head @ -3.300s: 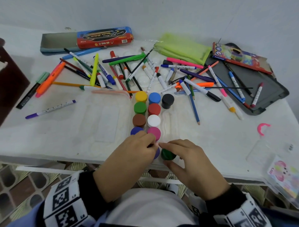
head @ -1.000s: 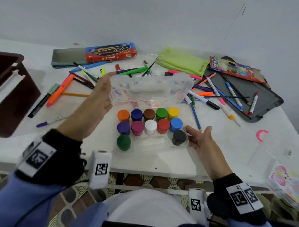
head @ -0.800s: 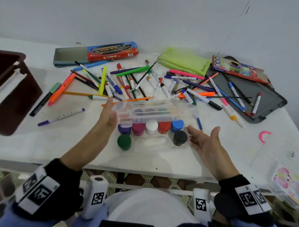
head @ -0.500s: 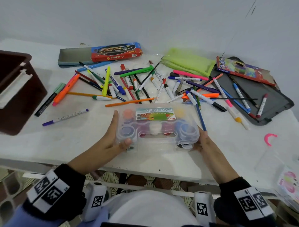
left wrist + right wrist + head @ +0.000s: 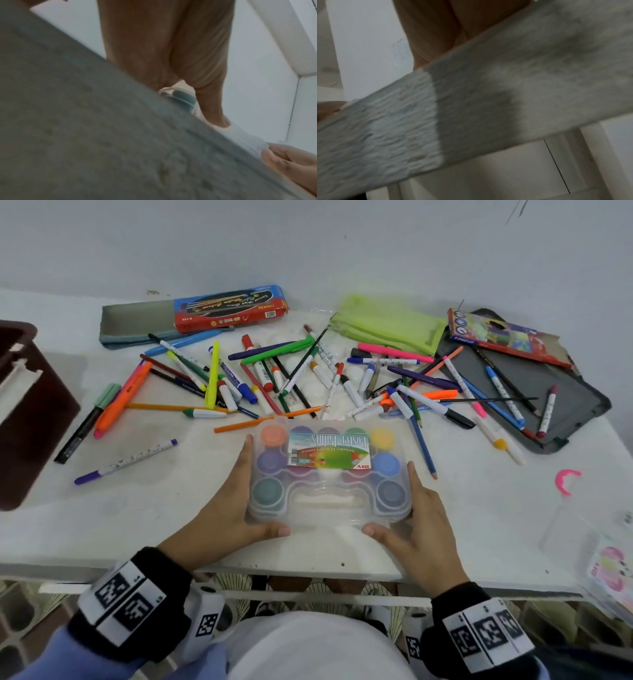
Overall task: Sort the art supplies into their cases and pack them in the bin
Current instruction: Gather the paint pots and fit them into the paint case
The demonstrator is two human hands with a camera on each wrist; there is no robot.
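Observation:
A clear plastic paint case (image 5: pixel 329 470) lies closed near the table's front edge, with coloured paint pots showing through its labelled lid. My left hand (image 5: pixel 236 505) lies against its left end, fingers straight along the side and thumb along the front edge. My right hand (image 5: pixel 423 518) mirrors it on the right end. In the left wrist view the case's corner with a green pot (image 5: pixel 183 100) shows under my left hand's fingers (image 5: pixel 163 47). The right wrist view shows mostly the table edge (image 5: pixel 488 94).
A loose pile of markers, pens and pencils (image 5: pixel 308 378) lies behind the case. A brown bin (image 5: pixel 27 412) stands at the left. At the back are a red pencil box (image 5: pixel 229 308), a green pouch (image 5: pixel 387 328) and a dark open case (image 5: pixel 548 392).
The lid came down over the paint pots and the case is closed. Both hands moved from the lid and the right side to clasp the case's two ends.

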